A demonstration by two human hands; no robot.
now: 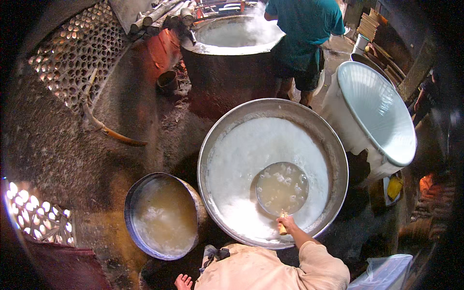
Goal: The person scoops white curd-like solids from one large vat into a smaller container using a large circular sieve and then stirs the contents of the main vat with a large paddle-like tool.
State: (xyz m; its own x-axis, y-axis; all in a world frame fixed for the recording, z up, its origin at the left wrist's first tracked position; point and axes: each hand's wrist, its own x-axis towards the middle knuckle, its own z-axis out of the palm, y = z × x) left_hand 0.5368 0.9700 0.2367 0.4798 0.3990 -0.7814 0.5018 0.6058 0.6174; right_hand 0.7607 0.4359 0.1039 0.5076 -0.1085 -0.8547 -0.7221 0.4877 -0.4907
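My right hand (287, 224) is wrapped round the short wooden handle of a wide, round ladle (282, 187). The ladle holds cloudy, yellowish liquid with clumps of foam. It sits over a large metal basin (207, 126) whose contents are white; whether its underside touches them I cannot tell. My left hand (183, 282) is low at the bottom edge with its fingers apart and nothing in it. Nearest to that hand stands a smaller round tub (129, 197) with murky, yellowish liquid and some foam.
Beyond the basin, a big vat (217, 49) steams beside a person in a teal shirt (305, 34). A tilted, plastic-lined tub (345, 92) stands at right. Logs (157, 14) lie far left, near a curved stick (104, 126). A dark bucket (167, 81) sits by the vat.
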